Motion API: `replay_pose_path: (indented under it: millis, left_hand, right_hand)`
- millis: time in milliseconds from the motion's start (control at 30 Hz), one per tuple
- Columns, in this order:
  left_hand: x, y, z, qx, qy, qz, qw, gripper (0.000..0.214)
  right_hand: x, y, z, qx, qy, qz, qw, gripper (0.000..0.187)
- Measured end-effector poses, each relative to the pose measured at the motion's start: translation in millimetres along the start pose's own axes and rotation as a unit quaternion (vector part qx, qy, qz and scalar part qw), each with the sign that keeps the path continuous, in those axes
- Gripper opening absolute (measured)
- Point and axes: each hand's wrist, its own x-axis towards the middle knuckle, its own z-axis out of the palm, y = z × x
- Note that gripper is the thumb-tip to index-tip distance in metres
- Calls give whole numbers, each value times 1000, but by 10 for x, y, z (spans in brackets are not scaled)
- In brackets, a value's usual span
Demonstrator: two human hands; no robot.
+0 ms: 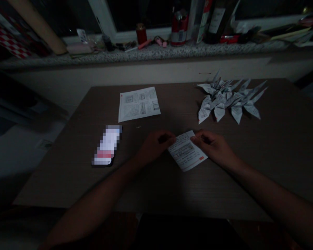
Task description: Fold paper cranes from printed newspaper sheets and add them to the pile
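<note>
A small printed sheet of paper [185,152], with a red mark near its lower right corner, is held between my two hands. My left hand [159,142] pinches its upper left edge between thumb and finger. On the other side, the thumb and fingers of my right hand [211,144] grip the upper right edge. Folded paper cranes [228,99], several of them made from similar printed paper, sit clustered at the back right of the table. Beyond my left hand lies a larger printed sheet [139,104], flat on the table.
A phone [107,144] with a lit, blurred screen lies on the wooden table [75,173] to the left. Behind the table, a stone windowsill [146,53] carries a red can [179,29], a dark bottle [217,22], a red jar [141,34] and small items.
</note>
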Motion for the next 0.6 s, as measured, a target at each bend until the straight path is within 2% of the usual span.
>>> replay_pose_path:
  millis: [233, 333, 467, 600]
  left_hand:
    - [-33, 20, -3, 14, -34, 12, 999, 18]
    - [-48, 52, 13, 16, -46, 12, 999, 18]
    - [-43, 59, 24, -9, -24, 0, 1000, 20]
    - [-36, 39, 10, -58, -12, -33, 998, 26]
  right_hand:
    - [-11, 6, 15, -15, -59, -6, 998, 32]
    - [-25, -7, 28, -14, -62, -16, 998, 32]
    - [-27, -18, 12, -9, -24, -13, 1000, 33]
    - [-11, -14, -56, 8, 44, 16, 999, 38]
